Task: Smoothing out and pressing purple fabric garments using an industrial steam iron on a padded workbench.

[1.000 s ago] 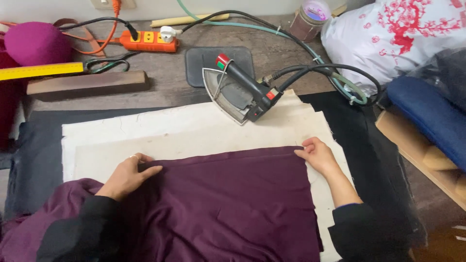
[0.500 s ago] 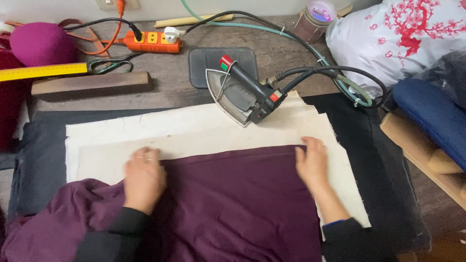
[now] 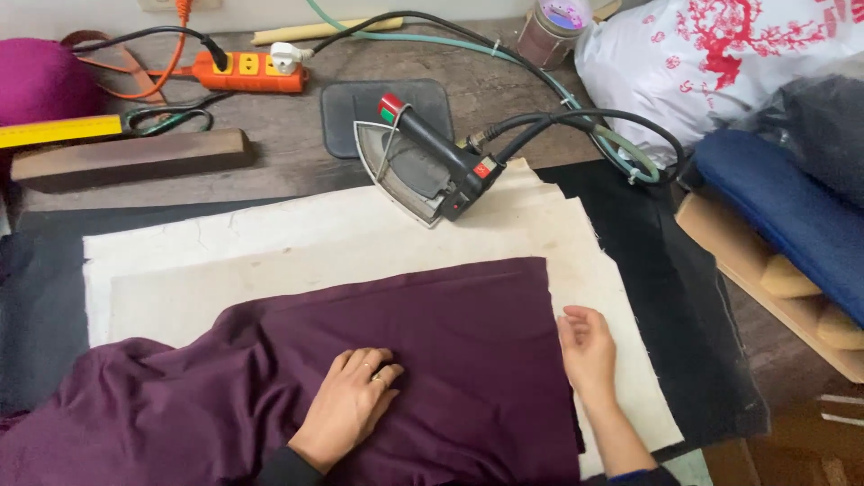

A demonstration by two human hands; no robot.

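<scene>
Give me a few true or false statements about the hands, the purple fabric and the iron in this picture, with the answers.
1. The left hand lies flat on the purple fabric. True.
2. The right hand holds the iron. False: it rests at the fabric's right edge; the iron stands untouched.
3. The fabric lies on a cream pressing cloth. True.
4. The power strip is blue. False: it is orange.
</scene>
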